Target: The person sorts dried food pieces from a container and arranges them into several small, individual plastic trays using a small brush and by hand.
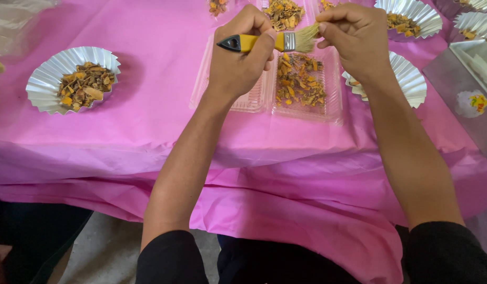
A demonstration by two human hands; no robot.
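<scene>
We see both hands raised over the pink-covered surface (148, 126); the left hand (238, 58) is clamped around the yellow handle of a small paintbrush (269, 42), which lies level with its black tip pointing left; the right hand (356, 39) is closed with its fingertips pinching the pale bristles at the brush's right end; the 2 hands stand near each other, joined by the brush. Directly beneath lies a clear plastic tray (333, 113) holding orange and yellow dried pieces (298, 81); a silver fluted foil cup (46, 79) with similar pieces sits well apart at the left; another foil cup (412, 84) lies just beside the right wrist; a grey box (454, 79) rests at the right edge.
</scene>
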